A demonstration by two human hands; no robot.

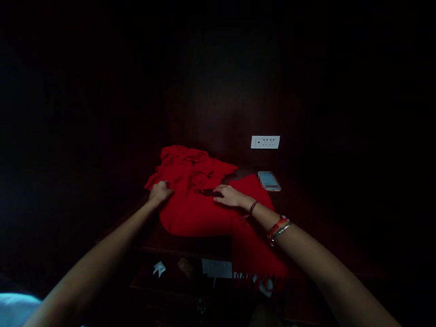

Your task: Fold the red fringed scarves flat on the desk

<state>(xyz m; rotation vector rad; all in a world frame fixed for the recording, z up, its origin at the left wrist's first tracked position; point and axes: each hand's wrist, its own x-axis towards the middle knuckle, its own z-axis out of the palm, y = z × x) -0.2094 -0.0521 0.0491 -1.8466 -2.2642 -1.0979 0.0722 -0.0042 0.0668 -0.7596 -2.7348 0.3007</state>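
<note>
A red fringed scarf (200, 222) lies partly bunched on a dark wooden surface, and its tasselled end hangs over the front edge. At the scarf's left side, my left hand (161, 192) is closed on a bit of the cloth. Over the middle of the scarf, my right hand (230, 196) has its fingers curled round a dark, slim object (207, 192) that points left. In this dim light its kind cannot be made out. Bracelets circle my right wrist and forearm.
A phone (269, 180) lies right of the scarf, near the wall with a white socket panel (265, 142). Below the front edge, an open compartment holds a white scrap (159, 269), a brownish packet (185, 267) and papers (217, 268). Deep shadow covers both sides.
</note>
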